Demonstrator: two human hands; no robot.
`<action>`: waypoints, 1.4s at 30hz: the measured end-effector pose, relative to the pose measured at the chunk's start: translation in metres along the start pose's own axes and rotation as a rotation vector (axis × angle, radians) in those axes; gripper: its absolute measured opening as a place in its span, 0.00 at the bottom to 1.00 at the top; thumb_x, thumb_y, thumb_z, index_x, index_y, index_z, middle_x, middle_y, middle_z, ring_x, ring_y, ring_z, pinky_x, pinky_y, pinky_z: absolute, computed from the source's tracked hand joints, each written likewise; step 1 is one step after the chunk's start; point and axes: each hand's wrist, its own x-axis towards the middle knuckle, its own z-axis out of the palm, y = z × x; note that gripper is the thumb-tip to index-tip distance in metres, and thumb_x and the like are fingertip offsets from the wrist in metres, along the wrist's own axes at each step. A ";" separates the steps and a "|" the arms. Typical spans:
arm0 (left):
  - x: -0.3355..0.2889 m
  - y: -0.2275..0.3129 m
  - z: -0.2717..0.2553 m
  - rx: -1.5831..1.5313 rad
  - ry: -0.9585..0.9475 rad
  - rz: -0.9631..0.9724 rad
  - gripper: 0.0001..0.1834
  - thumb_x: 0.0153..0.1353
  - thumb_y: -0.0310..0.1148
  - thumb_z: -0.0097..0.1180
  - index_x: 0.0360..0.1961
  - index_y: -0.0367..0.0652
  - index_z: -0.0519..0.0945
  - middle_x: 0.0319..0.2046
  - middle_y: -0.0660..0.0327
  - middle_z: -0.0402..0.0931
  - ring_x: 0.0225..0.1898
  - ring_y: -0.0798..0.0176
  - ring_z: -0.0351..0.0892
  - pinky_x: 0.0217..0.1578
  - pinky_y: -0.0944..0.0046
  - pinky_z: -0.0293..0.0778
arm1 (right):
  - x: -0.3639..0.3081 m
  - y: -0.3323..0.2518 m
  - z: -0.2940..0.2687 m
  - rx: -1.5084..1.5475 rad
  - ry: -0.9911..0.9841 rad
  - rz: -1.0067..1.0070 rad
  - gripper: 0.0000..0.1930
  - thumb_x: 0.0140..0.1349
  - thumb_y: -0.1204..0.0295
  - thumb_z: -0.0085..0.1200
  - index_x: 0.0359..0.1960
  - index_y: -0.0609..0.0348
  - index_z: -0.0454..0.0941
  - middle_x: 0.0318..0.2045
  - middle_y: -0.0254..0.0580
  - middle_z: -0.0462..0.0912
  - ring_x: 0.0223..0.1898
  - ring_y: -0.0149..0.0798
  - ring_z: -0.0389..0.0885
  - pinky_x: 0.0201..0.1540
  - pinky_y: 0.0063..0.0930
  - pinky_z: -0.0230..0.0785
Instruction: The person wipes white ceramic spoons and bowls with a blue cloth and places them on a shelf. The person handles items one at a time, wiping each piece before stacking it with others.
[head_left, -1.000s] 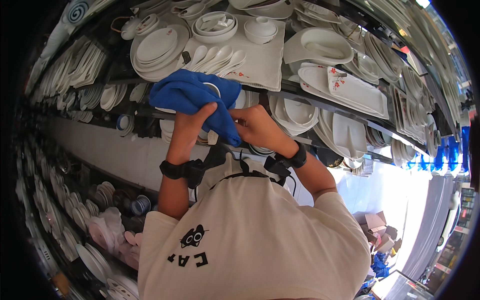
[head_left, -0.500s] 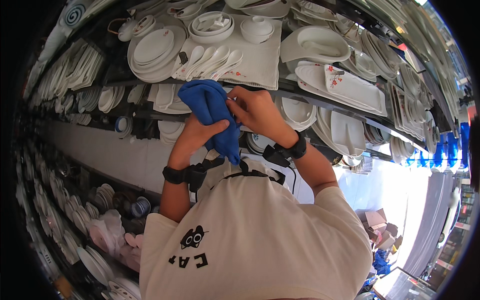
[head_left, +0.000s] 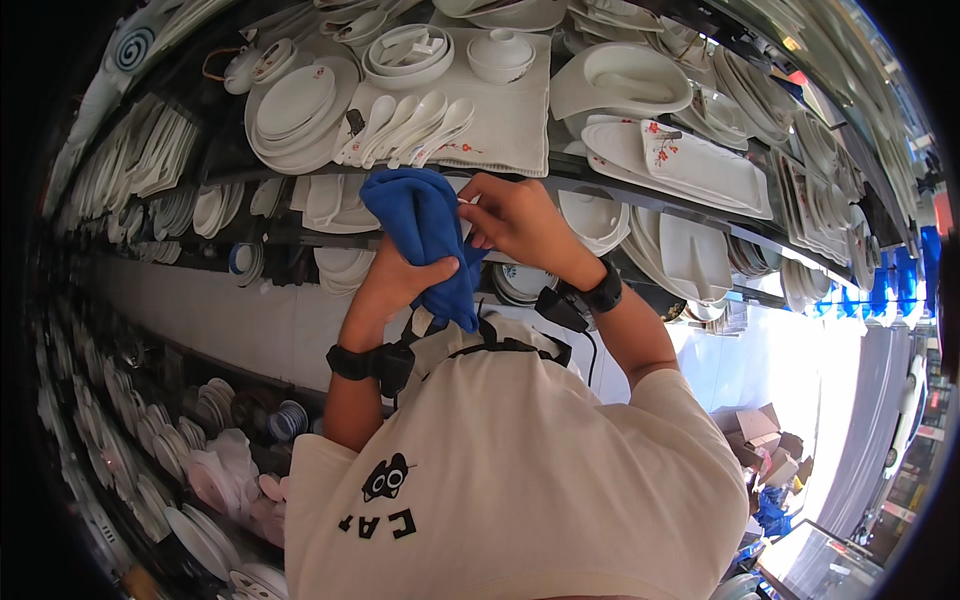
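Observation:
A blue cloth is bunched in my left hand, the thumb lying across its front and the other fingers hidden behind it. Beside the cloth's right edge my right hand is closed in a pinch. A small white tip shows between its thumb and fingers; what it belongs to is too small to tell. Both hands are held in front of the shelf edge. Just beyond them, several white spoons lie side by side on a rectangular white plate with red flower prints.
Stacked round plates, nested bowls and a lidded bowl stand on the shelf. Long plates reach its edge at right. More dishes fill the lower shelf. Behind me are plate racks and cardboard boxes.
My right hand has drawn slightly right and down from the cloth, so the white tip shows more. The left hand still grips the cloth. The shelf has shifted slightly in view.

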 end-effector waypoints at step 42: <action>-0.029 -0.049 -0.049 -0.106 0.095 -0.079 0.36 0.51 0.30 0.67 0.60 0.37 0.65 0.49 0.60 0.73 0.51 0.64 0.72 0.54 0.60 0.69 | 0.149 0.141 -0.175 -0.820 0.150 0.101 0.14 0.54 0.60 0.57 0.39 0.52 0.81 0.35 0.49 0.84 0.40 0.55 0.82 0.45 0.45 0.74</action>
